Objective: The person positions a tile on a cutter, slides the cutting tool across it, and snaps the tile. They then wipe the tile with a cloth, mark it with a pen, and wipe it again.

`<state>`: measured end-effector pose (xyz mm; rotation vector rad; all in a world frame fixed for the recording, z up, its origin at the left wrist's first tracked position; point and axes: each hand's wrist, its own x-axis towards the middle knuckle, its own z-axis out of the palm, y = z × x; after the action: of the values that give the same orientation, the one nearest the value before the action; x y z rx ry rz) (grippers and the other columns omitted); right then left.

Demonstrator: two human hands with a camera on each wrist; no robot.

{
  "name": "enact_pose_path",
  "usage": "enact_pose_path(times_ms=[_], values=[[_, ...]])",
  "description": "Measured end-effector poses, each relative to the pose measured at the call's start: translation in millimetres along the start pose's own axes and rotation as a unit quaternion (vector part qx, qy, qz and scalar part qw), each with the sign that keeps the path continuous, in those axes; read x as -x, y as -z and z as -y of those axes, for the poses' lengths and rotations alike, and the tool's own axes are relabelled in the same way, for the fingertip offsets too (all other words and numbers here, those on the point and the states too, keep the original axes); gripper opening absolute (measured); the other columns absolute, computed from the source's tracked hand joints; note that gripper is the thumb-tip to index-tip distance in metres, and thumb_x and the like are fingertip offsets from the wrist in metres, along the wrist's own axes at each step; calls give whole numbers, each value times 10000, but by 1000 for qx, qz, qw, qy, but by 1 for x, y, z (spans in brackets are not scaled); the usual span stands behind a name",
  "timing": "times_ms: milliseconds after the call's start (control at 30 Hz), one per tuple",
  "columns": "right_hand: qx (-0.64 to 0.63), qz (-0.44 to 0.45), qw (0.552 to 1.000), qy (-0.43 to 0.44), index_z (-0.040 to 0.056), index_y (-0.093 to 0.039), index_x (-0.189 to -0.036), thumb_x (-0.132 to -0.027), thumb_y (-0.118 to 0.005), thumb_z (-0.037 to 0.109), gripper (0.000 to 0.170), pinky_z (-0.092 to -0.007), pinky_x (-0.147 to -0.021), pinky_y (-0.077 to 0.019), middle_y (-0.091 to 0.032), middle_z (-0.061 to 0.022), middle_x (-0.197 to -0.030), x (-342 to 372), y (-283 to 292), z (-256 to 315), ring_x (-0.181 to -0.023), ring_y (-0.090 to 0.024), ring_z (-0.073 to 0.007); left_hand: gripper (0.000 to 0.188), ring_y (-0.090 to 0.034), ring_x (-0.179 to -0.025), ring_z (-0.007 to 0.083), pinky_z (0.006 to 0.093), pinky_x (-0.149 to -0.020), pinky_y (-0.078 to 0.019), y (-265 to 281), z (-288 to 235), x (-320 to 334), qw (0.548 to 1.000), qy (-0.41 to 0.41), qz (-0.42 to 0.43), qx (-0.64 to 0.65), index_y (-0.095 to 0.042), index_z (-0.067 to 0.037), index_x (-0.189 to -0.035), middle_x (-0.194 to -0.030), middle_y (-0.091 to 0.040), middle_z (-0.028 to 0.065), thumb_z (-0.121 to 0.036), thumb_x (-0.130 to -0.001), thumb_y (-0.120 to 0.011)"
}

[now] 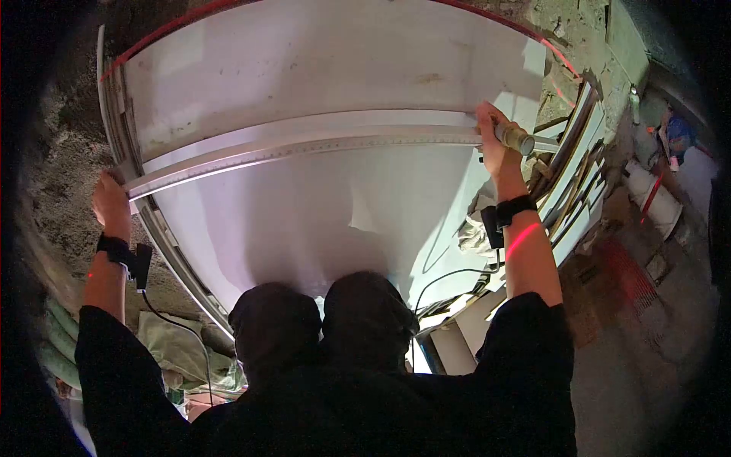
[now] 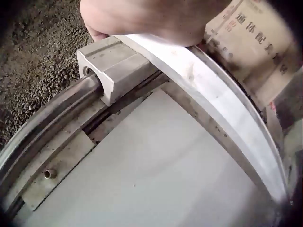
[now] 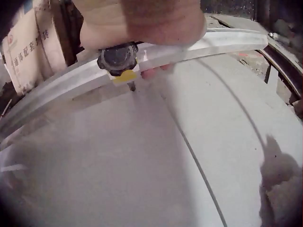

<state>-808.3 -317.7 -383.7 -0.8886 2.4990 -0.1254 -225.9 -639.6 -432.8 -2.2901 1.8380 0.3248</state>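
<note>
A long metal bar with ruler marks [image 1: 304,146] spans a large white slab [image 1: 304,213]. My left hand [image 1: 111,204] grips the bar's left end. In the left wrist view, that hand [image 2: 156,19] lies over the bar [image 2: 199,75], beside a pale block [image 2: 116,68] on a round metal rail [image 2: 52,116]. Near the bar's other end, my right hand [image 1: 499,145] holds it, next to a brass-coloured cylinder [image 1: 516,139]. Below the right hand [image 3: 142,23], in the right wrist view, are a black knob [image 3: 118,59] and a yellow patch [image 3: 125,75]; fingertips [image 3: 156,72] show under the bar.
A thin dark line [image 3: 199,165] runs across the white surface. Stacked strips and slabs [image 1: 571,175] lie along the right side. Cardboard boxes with printed characters [image 3: 38,47] stand beyond the bar. Rough, gravelly ground [image 2: 38,52] borders the left rail. Red light lines cross the far edge.
</note>
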Motion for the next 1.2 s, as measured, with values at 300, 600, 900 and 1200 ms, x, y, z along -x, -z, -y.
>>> enact_pose_path(times_ms=[300, 600, 900, 1200], values=[[40, -8, 999, -10, 165, -577, -1136, -833, -404, 548, 518, -336, -892, -335, -668, -40, -783, 7, -4, -5, -841, -613, -223, 529, -535, -963, 400, 474, -833, -410, 7, -6, 33, 999, 21, -16, -42, -560, -79, -1115, -1050, -581, 195, -455, -894, -261], [88, 14, 996, -14, 165, -504, -1220, -841, -382, 546, 551, -348, -889, -333, -666, -43, -802, 49, -4, -12, -846, -605, -241, 506, -537, -986, 372, 460, -848, -410, -20, 56, 49, 1000, 5, 17, 26, -574, -138, -1116, -1066, -592, 140, -457, -891, -254], [107, 0, 994, 8, 183, -461, -1259, -824, -352, 599, 612, -360, -859, -338, -654, -64, -745, 103, -17, -46, -829, -602, -260, 481, -552, -965, 357, 451, -833, -427, -30, 91, 96, 993, -47, -16, -105, -604, -145, -1028, -1036, -600, 139, -455, -883, -266], [124, -6, 992, 3, 161, -454, -1265, -831, -386, 568, 598, -392, -796, -378, -646, -126, -807, 169, -35, -83, -786, -593, -276, 538, -569, -908, 386, 476, -794, -433, -29, 105, 181, 997, 58, -42, 3, -588, -107, -1047, -990, -613, 159, -467, -886, -221]])
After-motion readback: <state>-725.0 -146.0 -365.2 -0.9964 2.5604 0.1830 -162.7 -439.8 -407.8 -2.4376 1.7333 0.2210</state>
